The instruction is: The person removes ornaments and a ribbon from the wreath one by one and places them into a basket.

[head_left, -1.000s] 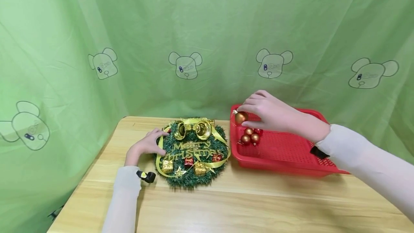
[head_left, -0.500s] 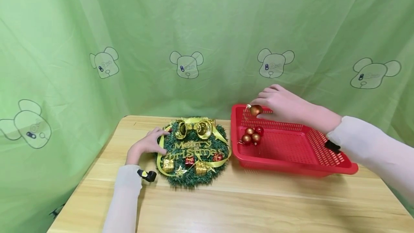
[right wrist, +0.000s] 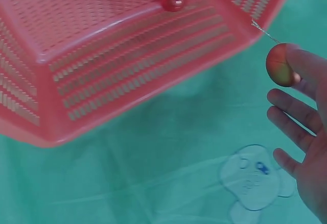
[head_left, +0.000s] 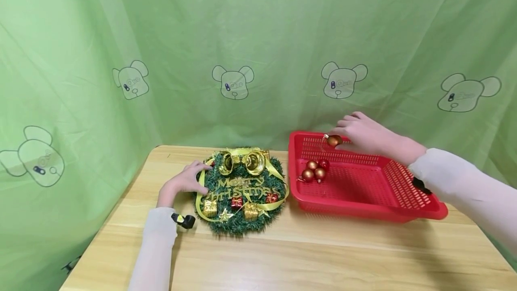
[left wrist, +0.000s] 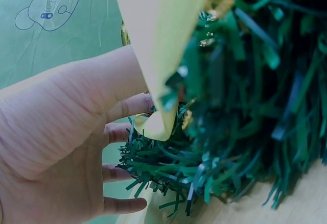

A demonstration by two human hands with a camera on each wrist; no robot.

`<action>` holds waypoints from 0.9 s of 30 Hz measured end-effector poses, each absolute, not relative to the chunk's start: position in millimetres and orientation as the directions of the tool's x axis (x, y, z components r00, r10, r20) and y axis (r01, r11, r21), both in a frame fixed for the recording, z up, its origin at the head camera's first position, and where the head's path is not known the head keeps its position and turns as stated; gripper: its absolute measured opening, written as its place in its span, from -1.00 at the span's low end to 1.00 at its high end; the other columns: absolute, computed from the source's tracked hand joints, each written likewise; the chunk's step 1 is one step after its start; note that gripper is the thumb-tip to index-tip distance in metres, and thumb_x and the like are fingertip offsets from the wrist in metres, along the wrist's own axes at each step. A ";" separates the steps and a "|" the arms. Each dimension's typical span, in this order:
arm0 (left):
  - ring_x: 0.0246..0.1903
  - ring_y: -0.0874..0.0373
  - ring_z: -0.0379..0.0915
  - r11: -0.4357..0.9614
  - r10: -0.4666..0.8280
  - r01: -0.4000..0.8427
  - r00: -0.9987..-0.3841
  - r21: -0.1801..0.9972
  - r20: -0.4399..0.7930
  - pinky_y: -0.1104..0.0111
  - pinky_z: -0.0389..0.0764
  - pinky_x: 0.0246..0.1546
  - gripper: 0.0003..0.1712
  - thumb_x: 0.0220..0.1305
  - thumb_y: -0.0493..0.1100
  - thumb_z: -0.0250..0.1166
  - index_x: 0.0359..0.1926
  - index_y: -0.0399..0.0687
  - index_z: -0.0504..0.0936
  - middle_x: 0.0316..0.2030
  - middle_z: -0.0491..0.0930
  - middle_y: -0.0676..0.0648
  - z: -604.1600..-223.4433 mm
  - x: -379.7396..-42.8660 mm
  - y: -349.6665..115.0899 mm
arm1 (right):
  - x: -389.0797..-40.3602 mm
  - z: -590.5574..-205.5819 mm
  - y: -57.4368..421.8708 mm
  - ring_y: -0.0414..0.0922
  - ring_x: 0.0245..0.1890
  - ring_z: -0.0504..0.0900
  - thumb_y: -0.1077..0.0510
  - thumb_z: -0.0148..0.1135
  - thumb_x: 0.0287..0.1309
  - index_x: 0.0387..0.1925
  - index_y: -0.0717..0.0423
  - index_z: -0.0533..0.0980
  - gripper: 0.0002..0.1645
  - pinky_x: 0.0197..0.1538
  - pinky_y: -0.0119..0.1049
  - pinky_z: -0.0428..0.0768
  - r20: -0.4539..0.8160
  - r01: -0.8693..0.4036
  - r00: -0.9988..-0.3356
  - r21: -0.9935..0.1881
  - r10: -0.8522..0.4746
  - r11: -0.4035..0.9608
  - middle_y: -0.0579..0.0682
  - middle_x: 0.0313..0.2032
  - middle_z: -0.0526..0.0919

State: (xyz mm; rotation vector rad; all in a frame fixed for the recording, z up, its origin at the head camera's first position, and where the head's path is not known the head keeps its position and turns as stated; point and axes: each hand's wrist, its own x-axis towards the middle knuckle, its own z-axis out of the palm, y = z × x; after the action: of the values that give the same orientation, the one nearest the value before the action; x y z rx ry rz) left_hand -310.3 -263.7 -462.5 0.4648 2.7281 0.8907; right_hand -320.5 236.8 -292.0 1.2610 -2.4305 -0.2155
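Observation:
In the head view, my left hand holds the left edge of a green tinsel Christmas wreath lying on the table. Its thumb and fingers sit around the edge beside a yellow ribbon, which hides the thumb tip in the left wrist view. Gold bells, small gift boxes and "Merry Christmas" lettering decorate the wreath. My right hand pinches a copper-coloured Christmas bauble between thumb and index finger, over the back of a red basket. A thin hanging loop trails from the bauble; the other fingers are spread.
Several copper and red baubles lie together in the basket's left part. The basket stands right of the wreath on a wooden table. A green curtain with bear-head prints hangs behind the table.
My right hand has moved right with the bauble, from the basket's back left corner along its back side. The left hand and the wreath stay in place.

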 end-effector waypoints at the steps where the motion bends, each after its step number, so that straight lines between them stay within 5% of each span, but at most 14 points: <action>1: 0.35 -0.22 -0.10 0.764 0.365 0.222 -0.923 0.605 -0.122 -0.26 0.16 0.22 -0.01 -0.26 -0.09 0.45 0.32 0.10 0.29 0.38 0.03 -0.16 -463.0 -310.4 -263.7 | -322.5 -294.9 239.7 -0.05 -0.35 0.52 0.05 0.48 -0.24 -0.24 0.06 0.64 -0.59 -0.12 -0.01 0.45 0.266 -0.748 -0.520 0.316 -0.812 0.583 -0.06 -0.45 0.60; 27: 0.32 -0.21 -0.06 0.755 0.370 0.227 -0.922 0.615 -0.114 -0.26 0.18 0.21 -0.02 -0.24 -0.09 0.45 0.32 0.11 0.29 0.35 0.07 -0.16 -462.8 -309.8 -263.2 | -356.8 -358.2 278.5 -0.01 -0.35 0.46 -0.03 0.51 -0.28 -0.22 0.06 0.64 -0.52 -0.19 -0.03 0.39 0.240 -0.732 -0.502 0.394 -0.831 0.556 -0.02 -0.43 0.53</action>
State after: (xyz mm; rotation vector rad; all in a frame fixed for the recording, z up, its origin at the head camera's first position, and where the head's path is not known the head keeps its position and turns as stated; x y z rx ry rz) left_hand -309.8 -263.2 -462.8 0.4700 2.7240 0.9117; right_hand -356.8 278.5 -358.2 1.2706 -2.3933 -0.3379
